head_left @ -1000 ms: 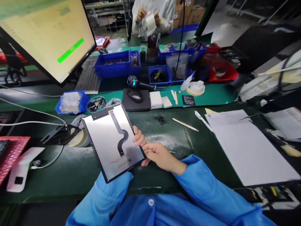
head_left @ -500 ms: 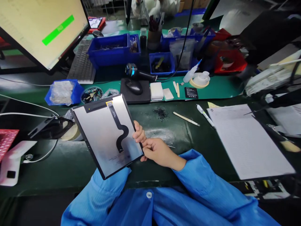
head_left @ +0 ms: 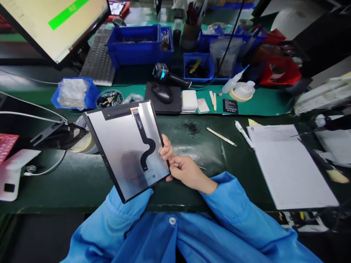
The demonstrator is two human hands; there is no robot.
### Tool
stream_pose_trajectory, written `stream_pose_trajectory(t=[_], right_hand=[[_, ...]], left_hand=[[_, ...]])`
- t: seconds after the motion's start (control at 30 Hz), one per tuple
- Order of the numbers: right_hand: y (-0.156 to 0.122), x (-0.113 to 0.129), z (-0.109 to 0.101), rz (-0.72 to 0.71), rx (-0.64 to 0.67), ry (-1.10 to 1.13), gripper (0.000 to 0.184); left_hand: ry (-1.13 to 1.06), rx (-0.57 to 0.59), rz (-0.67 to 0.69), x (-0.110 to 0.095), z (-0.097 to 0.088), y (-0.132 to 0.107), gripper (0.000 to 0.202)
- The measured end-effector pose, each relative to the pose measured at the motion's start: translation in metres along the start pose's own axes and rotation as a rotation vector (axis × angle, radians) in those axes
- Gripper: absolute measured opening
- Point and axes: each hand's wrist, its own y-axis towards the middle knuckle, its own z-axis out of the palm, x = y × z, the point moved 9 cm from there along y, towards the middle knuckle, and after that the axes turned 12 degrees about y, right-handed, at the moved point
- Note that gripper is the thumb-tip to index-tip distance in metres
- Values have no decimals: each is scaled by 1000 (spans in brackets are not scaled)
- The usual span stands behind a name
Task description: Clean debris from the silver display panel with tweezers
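My left hand (head_left: 166,148) is closed on a tablet display panel (head_left: 124,153), tilted up over the table with its silvery back towards me. Most of that hand is behind the panel; its fingers curl round the right edge. A black flex cable (head_left: 148,146) snakes down the panel's back. At the lower right edge, touching it, my right hand (head_left: 188,171) is closed in a pinch; whatever lies between the fingertips is hidden. Beyond the hands, black shreds (head_left: 192,128) lie in a small heap beside a thin pale stick (head_left: 221,137).
To the right lie a pen (head_left: 244,135) and a lined paper sheet (head_left: 290,164). Along the back stand a mouse (head_left: 162,94), a scanner (head_left: 171,77), blue bins (head_left: 134,47) and a dropper bottle (head_left: 233,83). Cables and a roll of tape (head_left: 83,142) occupy the left.
The view has shifted slightly, so the table items at the back sit higher in the picture. Both hands keep their hold at the panel's right edge, with little visible movement.
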Motion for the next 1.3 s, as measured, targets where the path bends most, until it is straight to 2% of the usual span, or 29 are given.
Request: stream_pose_trajectory(t=[0.13,0.27,0.43,0.6,0.7,0.87,1.03,1.13,1.3], right_hand=[[0,0,-1,-24,-27,18,14],[-1,3,0,0,-8,18,12],[0,2,0,15,-3,24,12],[2,-3,-3,-19,-49,20,12],[1,-3,-3,-17,-39,18,10],[1,-1,-4,-12,-23,26,16],[3,-3,-3,-17,-51,26,11],[2,-1,-4,-23,-54,25,10],[1,2,1,19,37,15,14]], left_hand=[[-25,18,46,1,-1,1,30],[-29,-6,-3,-3,4,1,27],[4,-46,-3,-9,6,1,33],[-17,-20,62,-4,4,0,38],[-20,-9,94,-9,4,0,37],[34,-48,71,-15,7,-1,36],[-12,-81,122,-11,6,-2,34],[-30,-38,126,-10,4,-1,31],[-49,26,53,-9,4,-1,34]])
